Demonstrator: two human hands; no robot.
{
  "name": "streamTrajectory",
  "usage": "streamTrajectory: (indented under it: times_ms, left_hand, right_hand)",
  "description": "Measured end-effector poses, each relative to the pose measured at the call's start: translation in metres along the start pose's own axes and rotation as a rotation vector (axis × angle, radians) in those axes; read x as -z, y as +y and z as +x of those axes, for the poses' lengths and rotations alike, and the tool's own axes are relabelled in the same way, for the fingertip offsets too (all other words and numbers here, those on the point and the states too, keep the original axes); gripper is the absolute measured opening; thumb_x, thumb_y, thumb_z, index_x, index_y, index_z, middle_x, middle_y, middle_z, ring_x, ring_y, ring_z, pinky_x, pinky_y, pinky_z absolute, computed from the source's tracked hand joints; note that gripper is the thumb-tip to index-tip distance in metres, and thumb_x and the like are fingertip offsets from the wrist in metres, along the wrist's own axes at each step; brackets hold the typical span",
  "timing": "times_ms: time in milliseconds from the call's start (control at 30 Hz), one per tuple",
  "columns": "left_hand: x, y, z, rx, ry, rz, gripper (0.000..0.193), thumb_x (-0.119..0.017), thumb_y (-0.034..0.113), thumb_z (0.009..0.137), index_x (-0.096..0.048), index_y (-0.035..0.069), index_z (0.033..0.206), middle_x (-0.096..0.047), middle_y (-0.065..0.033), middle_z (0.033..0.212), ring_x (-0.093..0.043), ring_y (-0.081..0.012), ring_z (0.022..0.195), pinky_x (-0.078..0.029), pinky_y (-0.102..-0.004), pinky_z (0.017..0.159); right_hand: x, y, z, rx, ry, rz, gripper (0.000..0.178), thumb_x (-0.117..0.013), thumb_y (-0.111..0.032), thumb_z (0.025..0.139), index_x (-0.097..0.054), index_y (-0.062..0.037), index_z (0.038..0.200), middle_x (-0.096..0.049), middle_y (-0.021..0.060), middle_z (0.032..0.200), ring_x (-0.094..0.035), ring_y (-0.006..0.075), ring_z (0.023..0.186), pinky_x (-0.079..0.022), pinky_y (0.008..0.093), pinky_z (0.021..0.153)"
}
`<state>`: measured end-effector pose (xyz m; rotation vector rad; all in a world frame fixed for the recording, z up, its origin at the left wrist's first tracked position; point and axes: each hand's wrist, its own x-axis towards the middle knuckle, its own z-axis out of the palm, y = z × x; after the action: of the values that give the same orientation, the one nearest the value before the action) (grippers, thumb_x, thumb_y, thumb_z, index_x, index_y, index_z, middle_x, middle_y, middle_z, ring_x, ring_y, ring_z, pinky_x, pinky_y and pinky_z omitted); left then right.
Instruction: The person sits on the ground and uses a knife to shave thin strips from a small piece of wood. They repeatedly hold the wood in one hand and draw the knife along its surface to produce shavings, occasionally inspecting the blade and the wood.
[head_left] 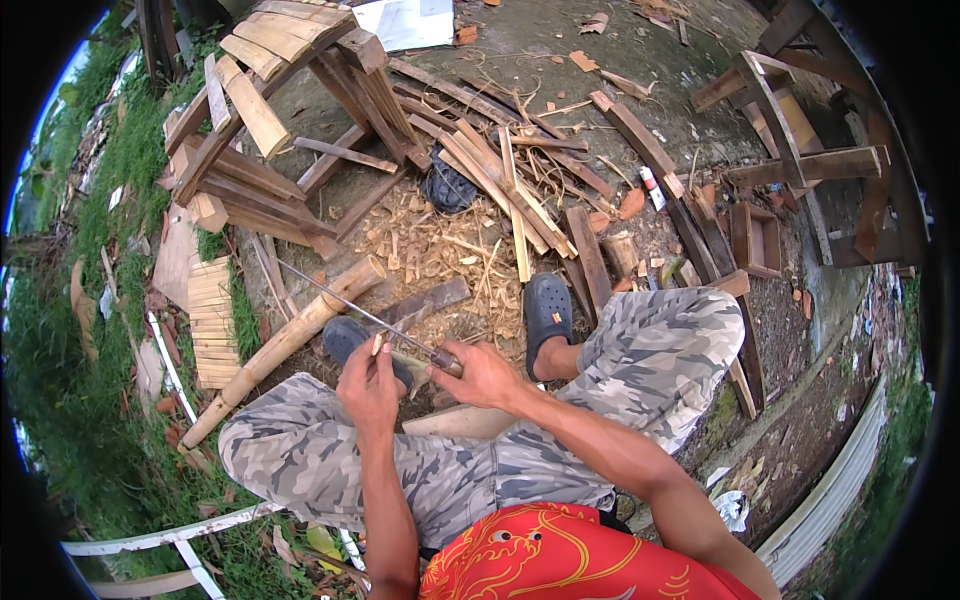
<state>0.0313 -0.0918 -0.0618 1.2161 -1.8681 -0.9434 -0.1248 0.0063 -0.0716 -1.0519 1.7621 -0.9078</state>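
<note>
My right hand (483, 376) grips the handle of a long thin knife (350, 306), whose blade runs up and to the left. My left hand (368, 385) pinches a small pale sliver of bamboo (377, 344) right against the blade. Both hands hover above my knees in camouflage trousers. Just beyond the hands, a thick bamboo pole (285, 340) lies slanted on the ground.
Wood shavings (430, 245) and split bamboo strips (500, 170) cover the ground ahead of my dark clogs (548, 308). A rough wooden stool frame (270, 110) stands at upper left, more wooden frames (790, 140) at upper right. Grass lies to the left.
</note>
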Motion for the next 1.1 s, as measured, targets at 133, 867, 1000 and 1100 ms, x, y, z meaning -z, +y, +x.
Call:
streamTrajectory:
  times_ms: [133,867,1000,1100]
  left_hand:
    - [-0.002,-0.002,-0.002,-0.066,0.010,0.031,0.018,-0.069,-0.001,0.091,-0.069,-0.007,0.107,-0.073,-0.0145,0.094,-0.068,-0.0168,0.072,-0.054,-0.0297,0.062]
    - [0.002,-0.008,-0.006,-0.063,0.013,0.173,0.018,-0.070,0.003,0.090,-0.072,-0.006,0.105,-0.074,-0.0177,0.092,-0.072,-0.0286,0.078,-0.056,-0.0368,0.070]
    - [0.003,-0.009,-0.008,-0.069,-0.014,0.182,0.018,-0.070,0.003,0.090,-0.072,-0.006,0.106,-0.074,-0.0169,0.091,-0.072,-0.0274,0.077,-0.056,-0.0364,0.069]
    - [0.003,-0.009,-0.007,-0.097,-0.008,0.188,0.018,-0.070,0.003,0.090,-0.072,-0.005,0.106,-0.074,-0.0170,0.090,-0.072,-0.0265,0.076,-0.056,-0.0359,0.069]
  right_hand:
    - [-0.002,-0.004,-0.002,0.039,0.003,-0.019,0.032,-0.070,-0.034,0.087,-0.064,-0.0029,0.092,-0.064,0.0232,0.066,-0.066,0.0437,0.065,-0.051,0.0491,0.060]
    - [-0.010,0.024,0.015,-0.058,-0.090,-0.041,0.032,-0.069,-0.029,0.081,-0.071,-0.0038,0.101,-0.069,0.0232,0.073,-0.069,0.0422,0.074,-0.056,0.0482,0.073]
    - [-0.004,0.031,0.017,-0.136,-0.118,-0.088,0.031,-0.068,-0.028,0.081,-0.070,-0.0032,0.099,-0.069,0.0245,0.078,-0.069,0.0429,0.078,-0.056,0.0495,0.075]
    - [-0.001,0.040,0.019,-0.160,-0.118,-0.129,0.030,-0.068,-0.029,0.081,-0.070,-0.0030,0.097,-0.069,0.0242,0.079,-0.069,0.0432,0.079,-0.055,0.0501,0.076]
